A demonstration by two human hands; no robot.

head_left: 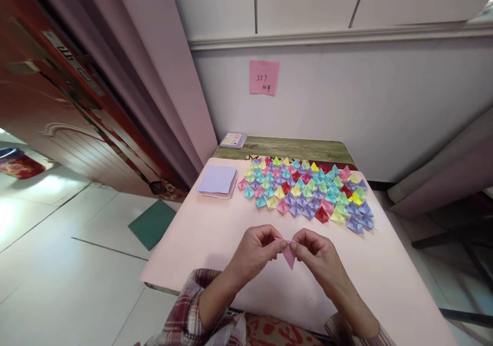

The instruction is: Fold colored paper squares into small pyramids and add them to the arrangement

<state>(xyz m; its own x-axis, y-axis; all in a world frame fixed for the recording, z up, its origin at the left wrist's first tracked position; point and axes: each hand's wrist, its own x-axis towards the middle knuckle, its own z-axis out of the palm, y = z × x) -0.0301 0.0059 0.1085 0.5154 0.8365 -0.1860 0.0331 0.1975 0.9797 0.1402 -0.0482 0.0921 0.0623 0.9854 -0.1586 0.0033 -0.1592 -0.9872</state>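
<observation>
Between my two hands is a small piece of folded pink paper (289, 258), its pointed end hanging down. My left hand (259, 249) pinches its upper left edge between thumb and fingers. On the other side, my right hand (318, 256) pinches the upper right edge the same way. Both hands are over the near middle of the table. Beyond them lie many small folded paper pieces (302, 201) in rows, coloured purple, blue, green, yellow, pink and red. A stack of square paper (217, 179) with a lilac sheet on top rests at the left.
A pale pink cover (185, 248) lies over the table, with green wood-look surface (292, 146) showing at the back. A printed pack (233, 140) sits at the far left corner. A pink note (264, 77) is stuck on the wall. A green square (152, 224) lies on the floor.
</observation>
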